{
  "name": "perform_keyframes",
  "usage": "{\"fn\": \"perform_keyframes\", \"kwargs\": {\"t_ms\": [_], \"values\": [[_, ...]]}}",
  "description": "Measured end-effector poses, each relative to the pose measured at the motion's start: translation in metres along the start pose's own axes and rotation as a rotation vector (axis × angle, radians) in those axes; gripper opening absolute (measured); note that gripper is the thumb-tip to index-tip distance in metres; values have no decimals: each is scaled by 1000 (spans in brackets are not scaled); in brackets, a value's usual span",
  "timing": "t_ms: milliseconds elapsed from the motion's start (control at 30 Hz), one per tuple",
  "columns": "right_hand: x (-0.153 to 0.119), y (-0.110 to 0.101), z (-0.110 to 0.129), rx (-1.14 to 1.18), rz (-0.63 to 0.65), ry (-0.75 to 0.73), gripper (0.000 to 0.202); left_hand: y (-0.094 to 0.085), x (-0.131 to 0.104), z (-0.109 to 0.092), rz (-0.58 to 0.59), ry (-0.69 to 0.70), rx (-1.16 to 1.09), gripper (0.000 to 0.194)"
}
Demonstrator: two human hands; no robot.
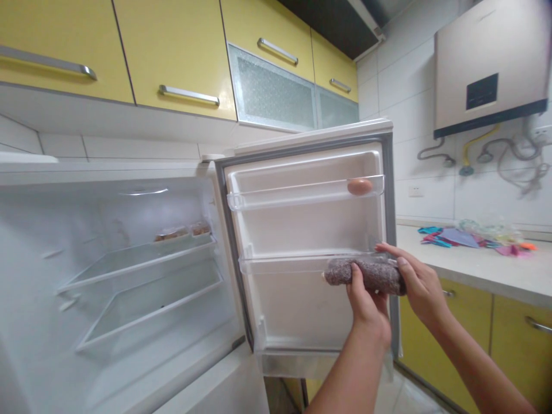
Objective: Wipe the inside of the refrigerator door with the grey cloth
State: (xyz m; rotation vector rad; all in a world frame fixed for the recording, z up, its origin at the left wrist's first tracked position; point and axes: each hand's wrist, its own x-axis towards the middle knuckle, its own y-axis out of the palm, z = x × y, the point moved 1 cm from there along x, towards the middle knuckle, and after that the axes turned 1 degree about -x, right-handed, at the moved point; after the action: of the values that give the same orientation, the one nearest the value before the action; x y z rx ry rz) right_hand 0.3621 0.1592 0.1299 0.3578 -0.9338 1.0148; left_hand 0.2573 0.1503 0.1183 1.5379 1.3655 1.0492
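Observation:
A rolled plastic bag of dark purplish-brown grains (364, 275) is held almost level in front of the open fridge door (302, 230). My left hand (368, 310) grips it from below, thumb on the near side and fingers behind. At the bag's right end, my right hand (420, 287) closes around it; some of its fingers are hidden behind. The bag overlaps the middle door shelf (280, 264) in view; whether it touches the shelf I cannot tell. A brown egg (359, 186) lies at the right of the upper door shelf (293, 195).
Inside the fridge, small packages (172, 233) sit on the upper glass shelf (129, 261), above a lower glass shelf (150, 305). Right of the door, a counter (457, 261) bears colourful cloth-like pieces (461, 237). Yellow cabinets (172, 46) hang above; a water heater (491, 69) is on the wall.

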Motion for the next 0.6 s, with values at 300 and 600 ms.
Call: {"fn": "perform_keyframes", "kwargs": {"t_ms": [300,600], "values": [[-6,6,2,-46,-53,-61,44,-21,-6,-82,-162,237,85,27],[-14,10,8,-119,-89,-99,40,-43,-16,-201,-357,599,188,21]]}}
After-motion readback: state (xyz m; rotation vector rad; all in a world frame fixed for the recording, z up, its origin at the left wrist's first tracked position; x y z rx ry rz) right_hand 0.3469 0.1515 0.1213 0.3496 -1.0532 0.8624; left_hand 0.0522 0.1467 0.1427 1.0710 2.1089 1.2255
